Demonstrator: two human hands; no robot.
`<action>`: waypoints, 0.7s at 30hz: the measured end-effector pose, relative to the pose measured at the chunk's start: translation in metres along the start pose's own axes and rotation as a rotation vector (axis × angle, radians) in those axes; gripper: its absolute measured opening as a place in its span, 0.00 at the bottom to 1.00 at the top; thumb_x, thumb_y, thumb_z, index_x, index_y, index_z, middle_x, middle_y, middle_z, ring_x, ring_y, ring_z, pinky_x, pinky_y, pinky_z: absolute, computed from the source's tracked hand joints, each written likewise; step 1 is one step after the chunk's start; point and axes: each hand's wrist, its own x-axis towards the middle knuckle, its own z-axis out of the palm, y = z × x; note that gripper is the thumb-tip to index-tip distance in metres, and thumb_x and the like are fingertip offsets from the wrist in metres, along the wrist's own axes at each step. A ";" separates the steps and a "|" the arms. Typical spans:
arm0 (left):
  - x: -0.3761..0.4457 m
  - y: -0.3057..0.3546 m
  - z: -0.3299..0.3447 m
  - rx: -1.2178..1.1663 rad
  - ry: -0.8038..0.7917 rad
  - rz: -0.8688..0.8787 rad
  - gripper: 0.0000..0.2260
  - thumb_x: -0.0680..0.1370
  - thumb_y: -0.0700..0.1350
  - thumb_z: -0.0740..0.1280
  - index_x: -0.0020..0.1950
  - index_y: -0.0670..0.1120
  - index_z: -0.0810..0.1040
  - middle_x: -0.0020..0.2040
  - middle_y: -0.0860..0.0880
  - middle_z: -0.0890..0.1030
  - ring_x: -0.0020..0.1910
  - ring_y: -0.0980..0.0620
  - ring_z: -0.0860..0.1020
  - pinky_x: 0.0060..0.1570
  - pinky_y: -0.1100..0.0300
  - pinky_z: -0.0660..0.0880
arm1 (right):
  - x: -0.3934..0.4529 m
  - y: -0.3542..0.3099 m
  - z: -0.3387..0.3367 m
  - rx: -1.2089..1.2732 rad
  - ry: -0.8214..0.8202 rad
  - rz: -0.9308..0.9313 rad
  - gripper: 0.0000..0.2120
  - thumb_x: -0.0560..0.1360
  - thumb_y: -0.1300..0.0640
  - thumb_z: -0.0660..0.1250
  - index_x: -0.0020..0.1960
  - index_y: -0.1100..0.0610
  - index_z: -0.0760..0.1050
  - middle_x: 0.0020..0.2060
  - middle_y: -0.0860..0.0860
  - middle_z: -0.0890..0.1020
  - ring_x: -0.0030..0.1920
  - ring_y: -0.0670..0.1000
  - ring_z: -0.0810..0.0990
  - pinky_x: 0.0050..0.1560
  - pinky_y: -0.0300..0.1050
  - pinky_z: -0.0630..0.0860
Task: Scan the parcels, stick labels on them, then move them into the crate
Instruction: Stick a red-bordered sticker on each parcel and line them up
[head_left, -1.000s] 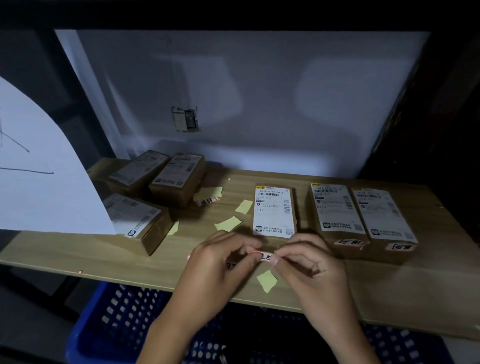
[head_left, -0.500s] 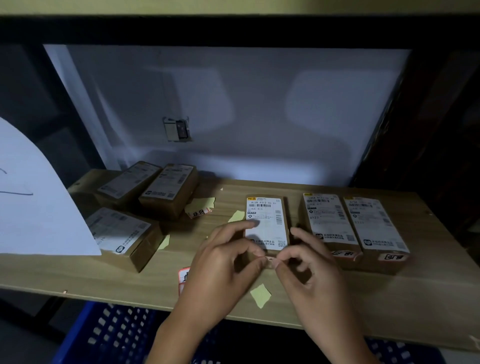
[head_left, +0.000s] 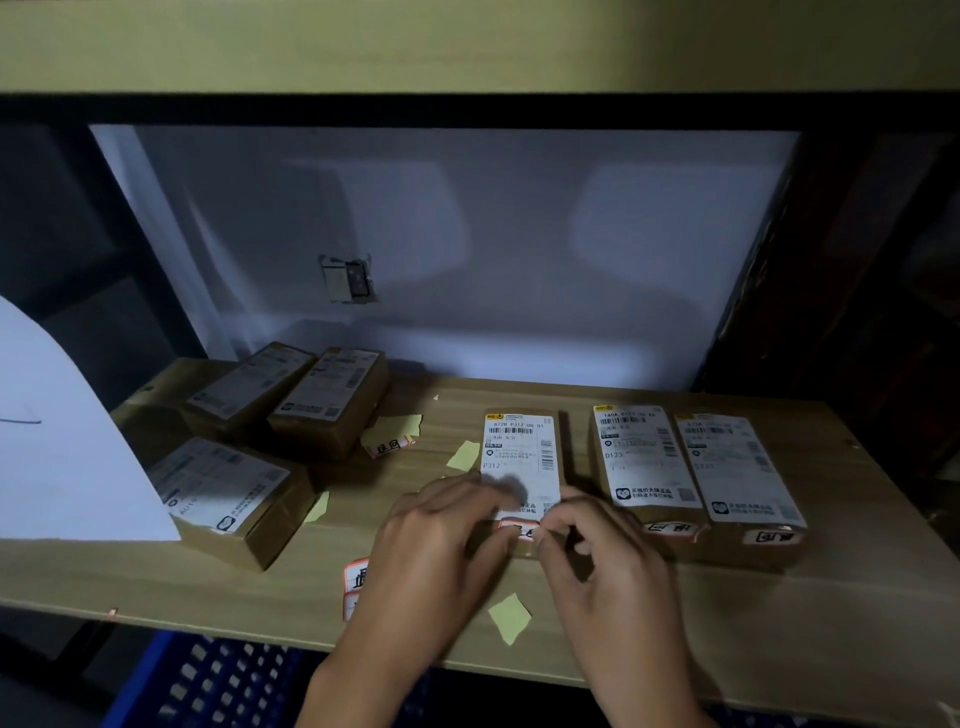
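Note:
A brown parcel (head_left: 522, 457) with a white shipping slip lies in the middle of the wooden shelf (head_left: 831, 613). A small red-bordered label (head_left: 519, 531) sits against the parcel's near end. My left hand (head_left: 447, 540) pinches the label's left end and my right hand (head_left: 608, 561) pinches its right end. My fingers hide the label's edges. To the right, two more parcels (head_left: 639, 462) (head_left: 737, 467) lie side by side, each with a red-bordered label on its near end. The blue crate (head_left: 208, 680) is below the shelf's front edge.
Three parcels (head_left: 228, 488) (head_left: 332, 395) (head_left: 249, 382) are grouped at the left. A strip of spare labels (head_left: 356, 577) lies by my left wrist. Yellow backing scraps (head_left: 510, 618) (head_left: 464, 456) litter the shelf. A white sheet (head_left: 67, 452) overhangs the left side.
Both hands moved forward with the label, from above the shelf's front edge to the near end of the middle parcel. The camera also tilted upward.

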 end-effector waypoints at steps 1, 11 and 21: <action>-0.001 0.000 -0.001 -0.012 -0.001 -0.026 0.15 0.75 0.50 0.76 0.60 0.59 0.79 0.54 0.64 0.83 0.55 0.63 0.81 0.53 0.63 0.77 | 0.000 -0.001 -0.001 -0.013 0.004 0.002 0.11 0.70 0.59 0.78 0.46 0.48 0.78 0.47 0.41 0.83 0.44 0.49 0.82 0.41 0.49 0.80; 0.009 0.004 0.018 -0.033 -0.023 -0.002 0.16 0.72 0.44 0.74 0.58 0.56 0.80 0.60 0.62 0.82 0.60 0.60 0.79 0.59 0.64 0.76 | -0.001 0.006 0.000 -0.121 0.107 0.125 0.21 0.62 0.63 0.82 0.50 0.47 0.84 0.38 0.48 0.83 0.35 0.54 0.83 0.34 0.50 0.82; -0.008 0.001 -0.012 -0.092 0.164 -0.051 0.17 0.79 0.41 0.71 0.66 0.55 0.81 0.69 0.60 0.80 0.70 0.60 0.77 0.68 0.60 0.74 | -0.015 -0.018 0.008 0.136 0.195 -0.040 0.08 0.69 0.59 0.75 0.45 0.48 0.84 0.40 0.35 0.77 0.35 0.43 0.74 0.40 0.38 0.74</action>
